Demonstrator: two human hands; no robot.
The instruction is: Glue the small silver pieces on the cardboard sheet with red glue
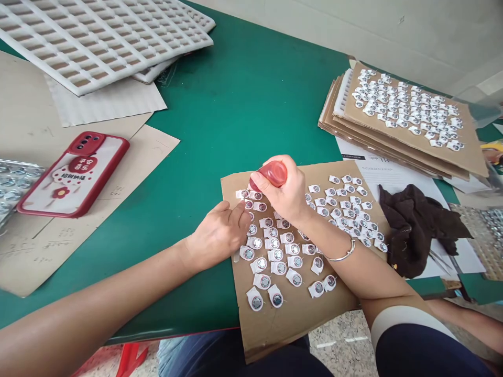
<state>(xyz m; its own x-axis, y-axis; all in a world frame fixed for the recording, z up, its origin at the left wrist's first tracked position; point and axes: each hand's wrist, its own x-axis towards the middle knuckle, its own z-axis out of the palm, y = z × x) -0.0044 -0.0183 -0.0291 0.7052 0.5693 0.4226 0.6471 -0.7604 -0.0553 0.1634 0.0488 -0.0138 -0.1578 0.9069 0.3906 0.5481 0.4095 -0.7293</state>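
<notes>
Left of the cardboard sheet [298, 319], well apart from it, lies a red-cased phone [65, 178], with white foam trays [113, 39] farther back. At the sheet's left edge, the left hand [222, 230] has its fingers bent in, the index reaching to the discs by the far-left corner; whether they pinch anything, I can't tell. White-tabbed discs [276, 255] sit in uneven rows across much of the sheet. Over that same corner, the right hand [286, 191] wraps its fingers around a red squeeze bottle [271, 175], tip downward. The work seems to be at that corner; which discs are done and which are left, I can't make out from here. Right of the sheet, a dark cloth [412, 225] lies just beside it, and behind that a cardboard pile [471, 152] carries more such discs on top. Green tabletop [251, 104] spreads beyond the sheet's far edge, giving the hands room; its near edge overhangs the table towards the person's lap.
</notes>
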